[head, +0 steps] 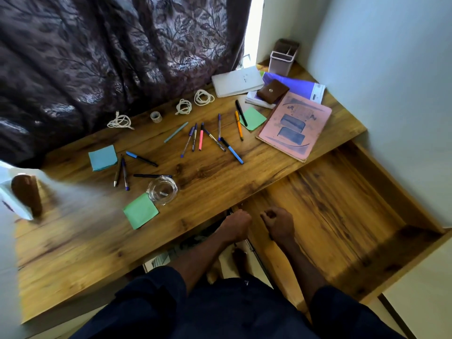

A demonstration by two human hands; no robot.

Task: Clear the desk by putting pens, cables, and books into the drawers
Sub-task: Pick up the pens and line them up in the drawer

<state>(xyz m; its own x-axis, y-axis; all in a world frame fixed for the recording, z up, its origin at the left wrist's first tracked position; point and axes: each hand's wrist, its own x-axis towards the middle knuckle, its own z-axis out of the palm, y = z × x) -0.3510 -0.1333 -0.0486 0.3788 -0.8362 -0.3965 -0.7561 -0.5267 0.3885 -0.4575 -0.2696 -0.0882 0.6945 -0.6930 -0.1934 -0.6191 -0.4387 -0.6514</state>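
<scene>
Pens (pixel 201 137): mid desk (pixel 73 253), likely light, slick; I'd pinch mid-barrel | cables (pixel 183 106): far, limp coils; scoop whole | books (pixel 296 126): far right, stiff | my left hand (pixel 236 223): fingers hidden, can't tell | right hand (pixel 278 223): curled, empty, over drawer (pixel 342 204)

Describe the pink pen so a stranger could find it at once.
Start at the desk, then find the loose fan of pens at its middle, left of the pink book. The pink pen lies in that fan among purple-capped ones; it alone has a pink barrel, topped by a black cap.
</scene>
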